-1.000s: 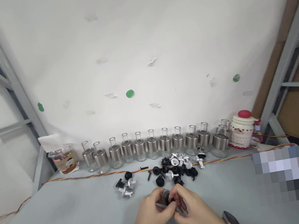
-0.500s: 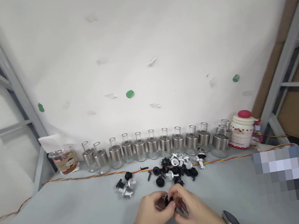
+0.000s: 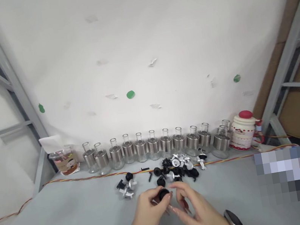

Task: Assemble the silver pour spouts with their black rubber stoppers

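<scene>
Near the bottom centre, my left hand is closed on a round black plastic cap, gripping it between thumb and fingers. Its dark round face is turned up; the lower part is hidden by my fingers. Just to the right, my right hand is open, thumb and index finger apart on either side of the cap's right edge. Whether its thumb tip touches the left hand, I cannot tell. Beyond the hands lies a pile of loose black and silver plastic parts. A smaller group of such parts lies to the left.
A row of glass bottles with metal sleeves lines the wall. A plastic cup stands at the left end, a white jar with a red knob at the right. A twisted red-yellow wire crosses the grey table.
My right hand's fingers have come off the black cap and spread apart. The cap, still in my left hand, has moved slightly left and up, with its round face more visible.
</scene>
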A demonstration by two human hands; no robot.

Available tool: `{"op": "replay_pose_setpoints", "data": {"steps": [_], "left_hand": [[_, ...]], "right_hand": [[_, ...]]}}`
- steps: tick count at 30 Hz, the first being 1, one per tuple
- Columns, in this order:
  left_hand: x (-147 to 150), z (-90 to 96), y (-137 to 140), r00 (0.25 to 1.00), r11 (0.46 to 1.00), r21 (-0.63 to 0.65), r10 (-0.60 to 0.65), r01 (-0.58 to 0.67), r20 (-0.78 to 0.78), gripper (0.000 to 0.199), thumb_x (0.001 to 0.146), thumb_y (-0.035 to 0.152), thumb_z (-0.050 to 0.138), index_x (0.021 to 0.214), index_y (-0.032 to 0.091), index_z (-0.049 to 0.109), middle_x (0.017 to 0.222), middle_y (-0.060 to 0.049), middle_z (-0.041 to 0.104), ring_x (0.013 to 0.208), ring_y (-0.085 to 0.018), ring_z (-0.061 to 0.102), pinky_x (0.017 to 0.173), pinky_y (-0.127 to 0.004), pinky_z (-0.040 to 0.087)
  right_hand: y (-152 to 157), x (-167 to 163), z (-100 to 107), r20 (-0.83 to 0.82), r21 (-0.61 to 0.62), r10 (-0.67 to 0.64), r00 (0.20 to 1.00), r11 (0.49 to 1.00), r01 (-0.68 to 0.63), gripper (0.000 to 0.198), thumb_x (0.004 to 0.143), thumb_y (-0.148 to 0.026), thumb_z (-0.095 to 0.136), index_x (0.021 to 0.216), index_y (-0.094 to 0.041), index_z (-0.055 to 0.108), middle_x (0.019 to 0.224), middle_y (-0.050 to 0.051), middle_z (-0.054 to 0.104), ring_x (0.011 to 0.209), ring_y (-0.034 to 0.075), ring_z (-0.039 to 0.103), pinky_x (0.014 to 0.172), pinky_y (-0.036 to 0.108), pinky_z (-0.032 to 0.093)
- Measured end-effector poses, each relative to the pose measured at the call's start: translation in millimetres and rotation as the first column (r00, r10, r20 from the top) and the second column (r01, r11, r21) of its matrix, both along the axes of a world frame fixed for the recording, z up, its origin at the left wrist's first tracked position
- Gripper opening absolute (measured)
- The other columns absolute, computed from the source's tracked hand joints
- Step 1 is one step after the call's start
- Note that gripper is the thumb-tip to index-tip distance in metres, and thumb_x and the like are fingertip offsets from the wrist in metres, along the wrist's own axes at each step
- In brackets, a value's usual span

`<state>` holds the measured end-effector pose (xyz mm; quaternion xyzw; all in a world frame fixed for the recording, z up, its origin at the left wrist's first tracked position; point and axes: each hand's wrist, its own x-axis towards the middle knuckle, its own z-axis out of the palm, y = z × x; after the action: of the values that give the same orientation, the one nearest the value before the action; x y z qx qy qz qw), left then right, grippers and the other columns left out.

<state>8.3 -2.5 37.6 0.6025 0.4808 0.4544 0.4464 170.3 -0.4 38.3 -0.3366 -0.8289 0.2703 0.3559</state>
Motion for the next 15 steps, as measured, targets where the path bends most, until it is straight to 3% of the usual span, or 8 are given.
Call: {"op": "replay_pose_setpoints", "data": {"steps": [6,10,15], "left_hand": [[-3.2,0.4,-0.2,0.993,0.999,-0.045,0.001,0.005,0.121,0.027,0.070,0.037,0.059,0.065,0.011,0.065,0.053,0.001,0.055,0.050,-0.011,0.051,0.049,-0.021,0.044],[-1.8,0.0,-0.5,0.973,0.993,-0.105,-0.035,0.061,0.228,0.033,0.069,0.042,0.060,0.072,0.010,0.065,0.053,0.000,0.057,0.048,-0.010,0.053,0.049,-0.022,0.046],[3.8,-2.7,-0.9,0.901,0.964,-0.198,-0.079,0.178,0.427,0.047,0.072,0.052,0.051,0.078,0.008,0.063,0.055,-0.003,0.057,0.047,-0.013,0.056,0.044,-0.027,0.050]], "right_hand": [[4.6,-1.0,-1.1,-0.091,-0.098,-0.099,0.991,0.991,0.090,0.015,0.088,-0.031,0.031,0.095,-0.021,0.040,0.067,-0.002,0.048,0.061,0.013,0.047,0.060,0.024,0.037],[8.1,-2.3,-3.6,-0.117,-0.162,-0.154,0.981,0.978,0.134,0.016,0.089,-0.033,0.031,0.087,-0.021,0.041,0.071,-0.001,0.051,0.063,0.013,0.048,0.059,0.022,0.036],[7.9,-4.1,-5.1,-0.069,-0.208,-0.092,0.993,0.975,0.075,0.031,0.090,-0.036,0.026,0.068,-0.020,0.042,0.061,-0.003,0.045,0.058,0.012,0.043,0.055,0.022,0.034]]}}
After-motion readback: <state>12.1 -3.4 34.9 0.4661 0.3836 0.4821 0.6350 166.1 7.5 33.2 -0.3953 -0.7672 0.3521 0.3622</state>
